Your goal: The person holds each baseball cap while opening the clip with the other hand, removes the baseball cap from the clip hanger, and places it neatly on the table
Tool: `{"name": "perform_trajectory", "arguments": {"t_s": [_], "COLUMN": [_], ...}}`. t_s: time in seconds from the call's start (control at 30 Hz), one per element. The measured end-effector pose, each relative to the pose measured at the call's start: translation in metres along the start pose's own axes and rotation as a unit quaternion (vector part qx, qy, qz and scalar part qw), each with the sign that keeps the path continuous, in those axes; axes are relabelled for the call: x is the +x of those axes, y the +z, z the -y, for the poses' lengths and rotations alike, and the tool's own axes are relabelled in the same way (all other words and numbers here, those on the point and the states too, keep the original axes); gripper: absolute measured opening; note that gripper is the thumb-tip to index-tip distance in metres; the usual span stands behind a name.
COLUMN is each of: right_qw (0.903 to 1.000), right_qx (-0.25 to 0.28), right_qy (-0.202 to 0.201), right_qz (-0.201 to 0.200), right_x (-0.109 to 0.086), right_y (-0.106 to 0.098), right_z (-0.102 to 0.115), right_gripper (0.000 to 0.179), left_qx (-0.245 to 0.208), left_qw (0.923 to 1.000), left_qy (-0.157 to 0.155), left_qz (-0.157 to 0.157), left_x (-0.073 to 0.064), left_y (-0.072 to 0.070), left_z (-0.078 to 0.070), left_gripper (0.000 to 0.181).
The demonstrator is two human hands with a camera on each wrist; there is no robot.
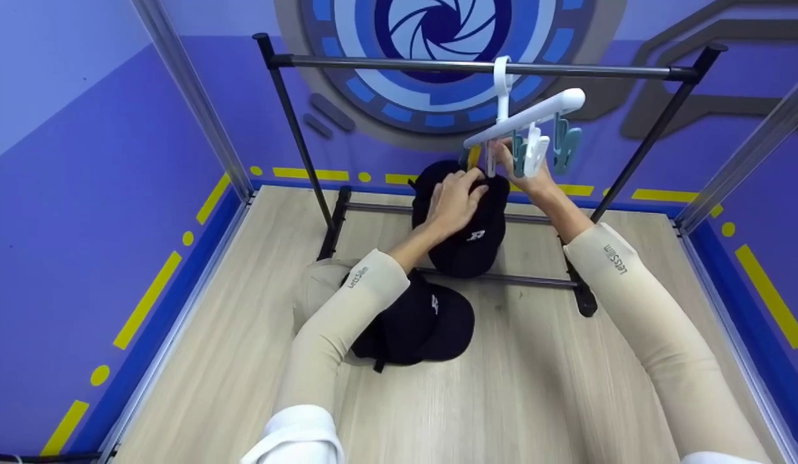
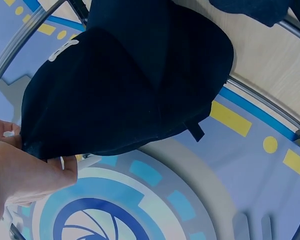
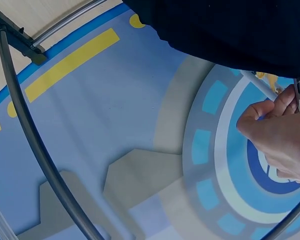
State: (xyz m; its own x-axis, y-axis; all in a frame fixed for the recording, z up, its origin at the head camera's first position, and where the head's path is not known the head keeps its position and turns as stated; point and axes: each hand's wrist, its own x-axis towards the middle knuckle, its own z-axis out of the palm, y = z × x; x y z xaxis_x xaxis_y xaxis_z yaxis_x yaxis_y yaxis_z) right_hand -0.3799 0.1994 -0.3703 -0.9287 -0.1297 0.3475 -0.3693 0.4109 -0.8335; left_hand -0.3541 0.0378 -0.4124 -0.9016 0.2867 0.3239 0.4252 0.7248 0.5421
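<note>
A black cap (image 1: 466, 222) with a small white emblem hangs beneath a white clip hanger (image 1: 527, 119). My left hand (image 1: 456, 200) pinches this cap near its upper edge; in the left wrist view, thumb and fingers (image 2: 69, 167) grip the fabric. Behind the hanger, my right hand (image 1: 524, 174) is raised at a pale clip (image 1: 491, 158), its fingers curled and partly hidden by other clips. The right wrist view shows that hand (image 3: 282, 130) pinching at a clip by the cap's edge. A yellow clip (image 1: 474, 156) sits just left of it.
The hanger hooks over the top bar (image 1: 399, 63) of a black rack. Green and white clips (image 1: 536, 151) dangle at its right end. Another black cap (image 1: 415, 322) and a beige cap (image 1: 315, 287) lie on the wooden floor under my left forearm. Blue-purple walls (image 1: 102, 193) enclose the space.
</note>
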Motion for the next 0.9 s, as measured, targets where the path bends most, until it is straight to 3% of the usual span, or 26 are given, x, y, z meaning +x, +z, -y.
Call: {"name": "perform_trajectory", "arguments": {"t_s": [0.1, 0.23, 0.37, 0.43, 0.5, 0.7, 0.9], "right_qw": [0.9999, 0.9989, 0.9944, 0.9932, 0.9943, 0.9992, 0.9907], "right_qx": [-0.004, 0.038, 0.100, 0.105, 0.087, 0.000, -0.121], "right_qy": [0.009, 0.028, 0.023, 0.021, 0.022, 0.000, -0.041], "right_qz": [-0.005, -0.004, 0.027, 0.044, 0.057, 0.041, 0.048], "right_x": [0.001, 0.000, -0.003, -0.005, -0.007, -0.014, -0.027], "right_y": [0.001, 0.000, -0.004, -0.006, -0.008, -0.012, -0.017], "right_z": [-0.002, -0.004, -0.009, -0.009, -0.010, -0.013, -0.024], "right_gripper": [0.042, 0.040, 0.047, 0.051, 0.053, 0.044, 0.031], "left_qx": [0.001, 0.000, 0.001, 0.003, 0.004, 0.003, -0.002], "left_qw": [1.0000, 0.9999, 0.9997, 0.9997, 0.9996, 0.9993, 0.9995], "left_qy": [0.005, 0.015, 0.025, 0.026, 0.028, 0.036, 0.028], "left_qz": [-0.001, 0.002, 0.003, -0.001, -0.005, -0.010, -0.017], "left_x": [-0.002, -0.004, -0.007, -0.009, -0.010, -0.011, -0.016], "left_y": [0.002, 0.005, 0.002, -0.001, -0.003, -0.004, 0.000], "left_z": [0.001, 0.001, 0.001, 0.001, 0.001, 0.000, 0.003], "left_gripper": [0.025, 0.025, 0.026, 0.026, 0.026, 0.027, 0.025]}}
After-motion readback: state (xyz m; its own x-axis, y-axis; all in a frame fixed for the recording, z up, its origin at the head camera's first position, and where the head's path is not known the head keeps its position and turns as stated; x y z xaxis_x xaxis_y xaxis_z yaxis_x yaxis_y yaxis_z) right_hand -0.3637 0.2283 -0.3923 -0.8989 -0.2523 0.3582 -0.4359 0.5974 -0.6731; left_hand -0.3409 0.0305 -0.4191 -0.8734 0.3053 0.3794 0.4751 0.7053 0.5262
